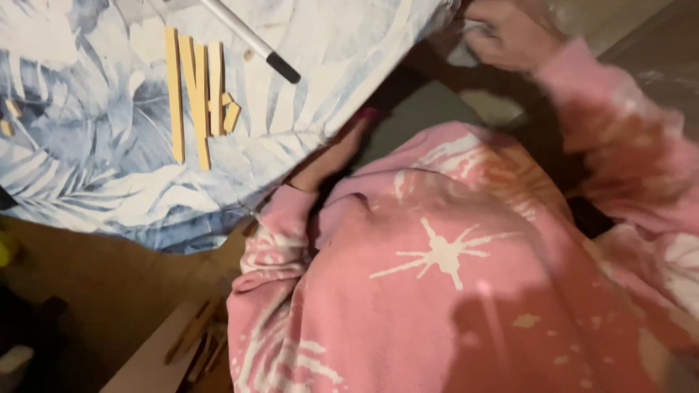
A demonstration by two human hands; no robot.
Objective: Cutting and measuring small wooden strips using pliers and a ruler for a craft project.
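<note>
Sweatshirt (451, 291), pink with white starburst print, fills the lower right of the view. Cloth (95, 167), blue and white leaf pattern, covers the bench at upper left. Wooden sticks (198, 98), pale, lie side by side on the cloth, a few short offcuts touching them. Pen (251, 40), white barrel with black cap, lies slanted just right of the sticks. Left hand (336, 156) rests at the cloth's edge, fingers extended, holding nothing. Right hand (510, 33), at top right, is curled; what it grips cannot be told.
</note>
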